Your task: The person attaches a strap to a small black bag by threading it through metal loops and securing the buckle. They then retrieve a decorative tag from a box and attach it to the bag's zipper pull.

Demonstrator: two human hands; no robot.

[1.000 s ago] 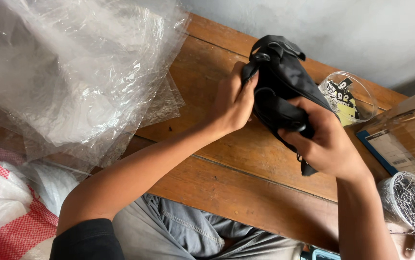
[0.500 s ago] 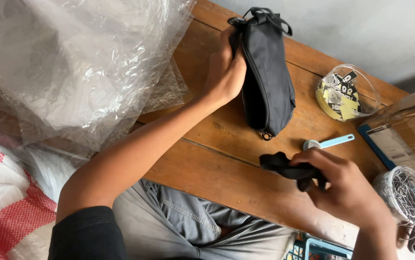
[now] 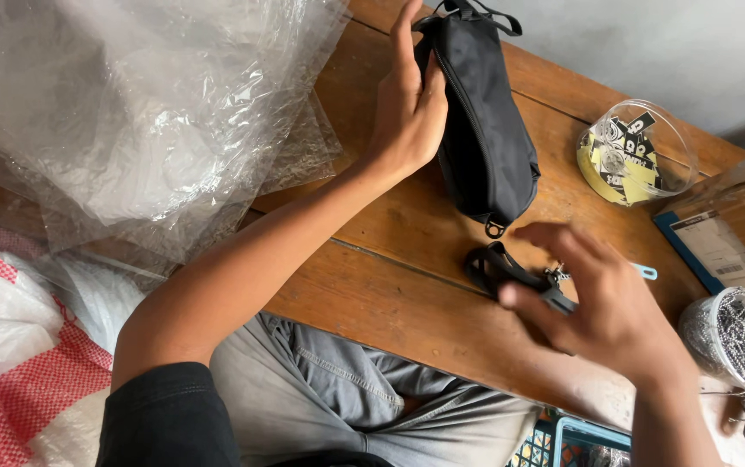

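A black zippered pouch (image 3: 485, 130) lies on the wooden table (image 3: 390, 268), its loop end toward me. My left hand (image 3: 407, 104) rests flat against the pouch's left side, fingers pressed on it. A black strap with a metal clip (image 3: 506, 270) lies on the table just below the pouch. My right hand (image 3: 601, 303) hovers over the strap with fingers spread, slightly blurred, its thumb close to the strap.
Crumpled clear plastic bags (image 3: 130, 112) cover the table's left. A clear round tub of yellow and black tags (image 3: 632, 156) stands at the right, beside a cardboard box (image 3: 735, 225). A tub of metal ball chains (image 3: 735, 337) sits at the lower right. A red-and-white sack (image 3: 9, 380) lies at the lower left.
The pouch went from being held up in both hands to lying on the table. My right hand pulled the strap away, set it down and opened above it.
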